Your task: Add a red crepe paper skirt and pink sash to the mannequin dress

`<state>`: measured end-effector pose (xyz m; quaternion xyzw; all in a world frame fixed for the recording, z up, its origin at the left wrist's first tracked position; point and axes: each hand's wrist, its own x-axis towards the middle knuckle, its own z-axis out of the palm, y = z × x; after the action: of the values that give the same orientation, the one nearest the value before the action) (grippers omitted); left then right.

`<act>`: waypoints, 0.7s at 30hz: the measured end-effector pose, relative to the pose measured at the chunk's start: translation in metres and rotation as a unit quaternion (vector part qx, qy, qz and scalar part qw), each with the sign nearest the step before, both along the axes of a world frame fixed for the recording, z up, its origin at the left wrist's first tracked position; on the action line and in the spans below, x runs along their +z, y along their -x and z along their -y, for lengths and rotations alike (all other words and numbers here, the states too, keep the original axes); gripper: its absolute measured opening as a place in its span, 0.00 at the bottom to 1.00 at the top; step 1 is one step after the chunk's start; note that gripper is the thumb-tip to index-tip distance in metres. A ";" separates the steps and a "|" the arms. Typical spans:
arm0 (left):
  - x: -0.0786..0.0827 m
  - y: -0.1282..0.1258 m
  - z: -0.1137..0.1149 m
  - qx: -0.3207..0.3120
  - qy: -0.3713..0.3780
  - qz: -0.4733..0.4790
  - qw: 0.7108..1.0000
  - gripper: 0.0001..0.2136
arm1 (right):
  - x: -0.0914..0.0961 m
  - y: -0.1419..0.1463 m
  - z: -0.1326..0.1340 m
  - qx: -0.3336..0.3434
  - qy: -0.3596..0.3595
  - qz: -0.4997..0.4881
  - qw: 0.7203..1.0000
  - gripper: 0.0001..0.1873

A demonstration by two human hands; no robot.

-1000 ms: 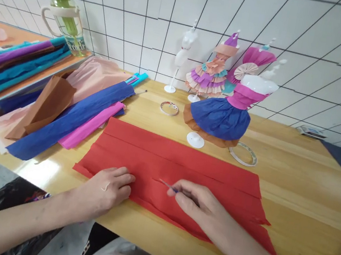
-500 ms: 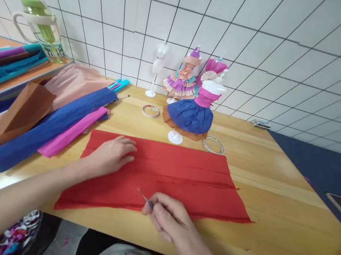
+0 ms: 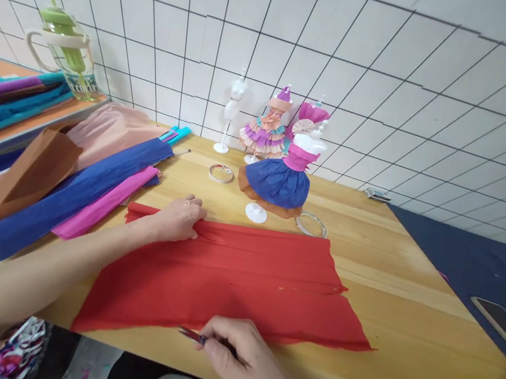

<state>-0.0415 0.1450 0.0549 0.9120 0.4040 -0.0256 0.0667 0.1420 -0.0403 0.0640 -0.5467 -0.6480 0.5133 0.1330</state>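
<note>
Below tabletop (image 3: 416, 369), bag (image 3: 58, 354) holds scraps (image 3: 16, 347); left hand (image 3: 181, 220) half-curls on red paper (image 3: 216, 299), right hand (image 3: 235, 360) grips tool (image 3: 191, 335).

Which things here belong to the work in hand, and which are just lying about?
In use:
- red sheet, under left hand
- slim tool, in right hand

Seemingly lying about:
- green-lidded bottle
- brown paper
- blue paper
- bare white mannequin

The red sheet (image 3: 216, 299) looked like matt, softly wrinkled paper and the blue strip (image 3: 73, 198) like similarly dull paper, while the table (image 3: 419, 350) was smooth, grained wood, the bare mannequin (image 3: 236, 91) glossy white plastic, and the bottle (image 3: 74, 62) shiny and transparent.
</note>
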 end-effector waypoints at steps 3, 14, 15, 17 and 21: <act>0.001 -0.002 0.011 -0.003 -0.002 0.009 1.000 0.06 | -0.004 -0.003 0.002 0.003 0.003 0.006 1.000 0.13; 0.008 -0.021 0.018 -0.028 -0.062 0.070 0.995 0.12 | -0.016 -0.005 0.021 -0.099 0.079 -0.121 0.985 0.16; 0.009 -0.017 0.028 -0.046 -0.080 0.088 0.992 0.10 | -0.019 -0.008 0.026 -0.129 0.102 -0.145 0.976 0.19; 0.008 -0.005 0.053 -0.090 -0.042 0.101 0.990 0.04 | -0.024 -0.013 0.036 -0.192 0.155 -0.190 0.950 0.24; -0.003 0.015 0.101 -0.161 0.057 0.065 0.983 0.08 | -0.032 -0.014 0.048 -0.304 0.263 -0.287 0.870 0.26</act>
<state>-0.0562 0.0439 0.0516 0.9596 0.2444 0.0002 0.1391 0.1561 -0.0885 0.0321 -0.5600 -0.2243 0.7333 0.3137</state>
